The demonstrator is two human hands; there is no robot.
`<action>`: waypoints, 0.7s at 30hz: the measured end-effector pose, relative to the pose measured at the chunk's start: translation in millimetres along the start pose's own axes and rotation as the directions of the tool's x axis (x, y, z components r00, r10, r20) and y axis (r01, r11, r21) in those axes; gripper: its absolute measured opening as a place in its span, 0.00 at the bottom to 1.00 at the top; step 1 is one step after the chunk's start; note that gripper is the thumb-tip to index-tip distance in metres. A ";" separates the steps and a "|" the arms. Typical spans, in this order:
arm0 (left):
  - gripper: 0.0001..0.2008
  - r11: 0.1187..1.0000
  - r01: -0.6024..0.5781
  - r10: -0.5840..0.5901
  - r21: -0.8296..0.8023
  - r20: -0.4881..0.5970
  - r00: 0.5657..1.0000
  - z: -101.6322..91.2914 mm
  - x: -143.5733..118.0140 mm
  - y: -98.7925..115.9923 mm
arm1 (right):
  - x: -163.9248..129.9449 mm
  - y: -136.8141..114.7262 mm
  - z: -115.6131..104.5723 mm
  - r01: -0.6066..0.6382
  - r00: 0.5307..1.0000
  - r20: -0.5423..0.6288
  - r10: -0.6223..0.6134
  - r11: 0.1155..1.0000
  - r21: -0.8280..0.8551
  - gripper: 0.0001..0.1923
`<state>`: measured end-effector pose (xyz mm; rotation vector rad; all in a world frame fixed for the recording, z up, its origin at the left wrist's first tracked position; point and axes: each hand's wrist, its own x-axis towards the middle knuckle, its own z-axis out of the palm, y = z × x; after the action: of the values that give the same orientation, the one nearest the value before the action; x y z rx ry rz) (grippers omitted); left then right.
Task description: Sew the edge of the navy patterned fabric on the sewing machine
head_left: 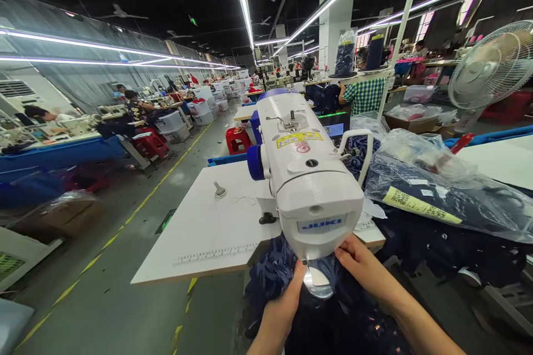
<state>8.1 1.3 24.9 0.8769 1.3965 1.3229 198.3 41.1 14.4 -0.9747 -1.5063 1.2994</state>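
Straight ahead stands a white sewing machine (316, 194) with a blue handwheel-like knob on its left side. Navy patterned fabric (272, 266) is bunched under its head, around a shiny metal plate (318, 283). My left hand (287, 299) grips the fabric just left of that plate, thumb pointing up toward the needle area. On the other side, my right hand (360, 263) pinches the fabric close under the machine head. The needle and presser foot are hidden behind the head. My right fingertips are partly covered by the machine.
A white tabletop (208, 222) with a printed ruler extends left. To the right lie plastic-bagged navy garments (437, 194) with a yellow label. A standing fan (491, 72), thread cones (375, 52) and a red stool (238, 140) are farther off. Other people work at distant machines.
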 end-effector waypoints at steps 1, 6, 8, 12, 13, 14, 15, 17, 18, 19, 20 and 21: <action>0.23 0.999 -0.023 0.023 0.045 0.002 1.000 -0.1 -0.4 1.3 | 0.2 0.9 -0.2 -0.002 1.000 -0.002 0.002 1.000 -0.004 0.02; 0.21 0.997 -0.048 0.049 0.060 -0.015 0.999 1.4 -0.5 -2.8 | 0.8 3.7 -1.5 -0.009 1.000 -0.008 0.009 0.999 -0.033 0.02; 0.20 0.997 -0.064 0.065 0.054 -0.031 0.997 2.6 0.2 -7.0 | 1.3 5.5 -1.9 -0.012 1.000 -0.008 0.012 0.999 -0.045 0.02; 0.20 0.989 -0.100 0.104 0.113 -0.028 0.994 2.9 0.8 -8.3 | 1.6 8.8 -2.7 0.011 1.000 -0.001 -0.011 0.998 -0.069 0.01; 0.20 0.987 -0.096 0.100 0.131 -0.027 0.995 2.5 0.7 -6.8 | 1.4 8.8 -3.0 0.015 1.000 0.003 -0.015 0.997 -0.073 0.02; 0.21 0.985 -0.082 0.087 0.151 -0.028 0.996 2.0 0.4 -5.0 | 1.2 8.4 -3.2 0.015 1.000 0.005 -0.015 0.997 -0.079 0.02; 0.22 0.983 -0.064 0.070 0.173 -0.033 0.997 1.5 0.0 -2.9 | 0.8 7.5 -3.4 0.013 1.000 0.004 -0.013 0.996 -0.086 0.02; 0.23 0.976 -0.034 0.044 0.215 -0.040 0.998 0.9 -1.0 1.1 | 0.3 5.5 -3.8 0.005 1.000 0.000 -0.005 0.995 -0.104 0.02; 0.24 0.971 -0.033 0.044 0.235 -0.041 0.998 0.8 -1.5 2.8 | 0.1 4.7 -4.0 0.002 1.000 -0.002 -0.002 0.994 -0.112 0.02; 0.23 0.966 -0.040 0.052 0.254 -0.039 0.998 0.8 -1.7 4.0 | 0.0 4.2 -4.2 0.001 1.000 -0.002 -0.001 0.993 -0.117 0.02; 0.23 0.960 -0.054 0.065 0.274 -0.031 0.997 0.8 -1.8 4.8 | 0.1 4.1 -4.5 0.002 1.000 -0.004 -0.003 0.993 -0.119 0.02; 0.22 0.953 -0.069 0.080 0.296 -0.026 0.996 0.9 -1.6 5.2 | 0.1 4.4 -4.7 0.003 1.000 -0.004 -0.004 0.993 -0.119 0.02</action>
<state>8.7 0.8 30.4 1.1173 1.6322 1.2084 202.8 43.2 10.3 -1.0491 -1.5965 1.2159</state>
